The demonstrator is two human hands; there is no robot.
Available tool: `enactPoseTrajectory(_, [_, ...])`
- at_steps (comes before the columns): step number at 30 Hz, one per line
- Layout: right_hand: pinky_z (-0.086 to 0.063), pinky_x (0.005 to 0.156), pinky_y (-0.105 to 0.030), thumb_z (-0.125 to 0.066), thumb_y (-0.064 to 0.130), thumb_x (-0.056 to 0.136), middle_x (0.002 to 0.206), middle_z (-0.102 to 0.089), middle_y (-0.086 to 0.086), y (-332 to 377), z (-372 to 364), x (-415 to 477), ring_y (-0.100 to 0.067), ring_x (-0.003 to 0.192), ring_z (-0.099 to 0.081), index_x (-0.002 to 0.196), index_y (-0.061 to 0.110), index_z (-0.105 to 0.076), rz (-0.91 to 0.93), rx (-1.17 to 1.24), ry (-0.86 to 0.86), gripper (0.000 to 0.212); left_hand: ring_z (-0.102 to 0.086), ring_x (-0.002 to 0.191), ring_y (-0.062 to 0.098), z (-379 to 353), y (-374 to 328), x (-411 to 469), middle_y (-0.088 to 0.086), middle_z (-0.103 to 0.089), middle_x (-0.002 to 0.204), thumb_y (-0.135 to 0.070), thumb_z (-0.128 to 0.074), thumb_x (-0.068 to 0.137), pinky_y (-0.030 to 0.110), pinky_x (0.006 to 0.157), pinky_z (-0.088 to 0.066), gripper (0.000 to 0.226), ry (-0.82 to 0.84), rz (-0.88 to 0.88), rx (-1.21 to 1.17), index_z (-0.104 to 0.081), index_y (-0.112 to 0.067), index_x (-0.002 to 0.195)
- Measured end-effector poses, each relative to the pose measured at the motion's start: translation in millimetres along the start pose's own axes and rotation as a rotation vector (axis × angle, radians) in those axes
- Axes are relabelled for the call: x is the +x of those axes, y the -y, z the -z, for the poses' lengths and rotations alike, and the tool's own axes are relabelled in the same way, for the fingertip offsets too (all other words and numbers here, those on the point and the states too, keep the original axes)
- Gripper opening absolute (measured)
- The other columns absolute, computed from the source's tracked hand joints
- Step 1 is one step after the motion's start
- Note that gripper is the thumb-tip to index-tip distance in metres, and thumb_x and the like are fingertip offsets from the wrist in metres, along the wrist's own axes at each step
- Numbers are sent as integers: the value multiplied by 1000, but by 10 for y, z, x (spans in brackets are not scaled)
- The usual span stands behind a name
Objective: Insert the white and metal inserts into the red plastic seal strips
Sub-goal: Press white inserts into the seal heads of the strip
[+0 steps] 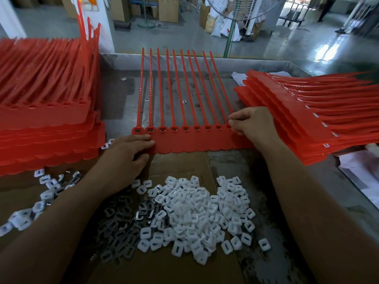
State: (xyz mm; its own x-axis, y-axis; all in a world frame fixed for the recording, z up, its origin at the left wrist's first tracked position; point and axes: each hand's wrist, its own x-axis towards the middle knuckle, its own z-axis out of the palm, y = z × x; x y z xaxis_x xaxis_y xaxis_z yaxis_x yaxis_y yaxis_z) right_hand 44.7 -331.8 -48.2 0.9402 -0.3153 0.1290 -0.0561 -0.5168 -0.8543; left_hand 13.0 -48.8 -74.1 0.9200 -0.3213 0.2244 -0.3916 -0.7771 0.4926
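since the red seal strip [194,140] at centre looks light and floppy, hold its flat band: left hand [127,152] presses flat-fingered at left end, right hand [250,124] pinches rightmost head.

Factory, stacked red strips [45,111], cartons [168,9], pedestal fan [242,7]

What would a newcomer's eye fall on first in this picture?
The flat red plastic seal strip sheet in the centre, its thin tails pointing away; the left hand presses its left end and the right hand pinches its right end. Next, the heap of white square plastic inserts in front, with dark metal inserts to its left. Tall stacks of red strips stand at the left.
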Motion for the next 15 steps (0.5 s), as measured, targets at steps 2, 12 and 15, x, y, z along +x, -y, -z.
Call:
enactPoseTrajectory(2, [-45,56,-19,-67,2,78,64,-62,-4,-6,3,48,-10,54,-54,82,10,-68,20,-44,-15,9,-31,127,8,1,0,3,-10,-44,136,-14,-53,88,22,103,-15,39,-2,0,1,-53,-22,126])
enactPoseTrajectory(12, [-40,78,-23,-55,4,88,87,-60,-2,-128,-52,72,-12,85,-55,94,3,-70,88,-208,54,16,-28,127,5,6,-1,-1,-12,-43,136,-15,-52,89,19,102,-13,39,-1,0,-2,-52,-23,126])
enactPoseTrajectory(15, [-39,77,-23,-55,4,87,95,-67,-7,-141,-52,98,-12,85,-55,93,2,-71,127,-314,101,17,-28,127,5,12,0,-4,-12,-43,136,-15,-52,88,20,103,-14,39,1,1,-2,-52,-23,126])
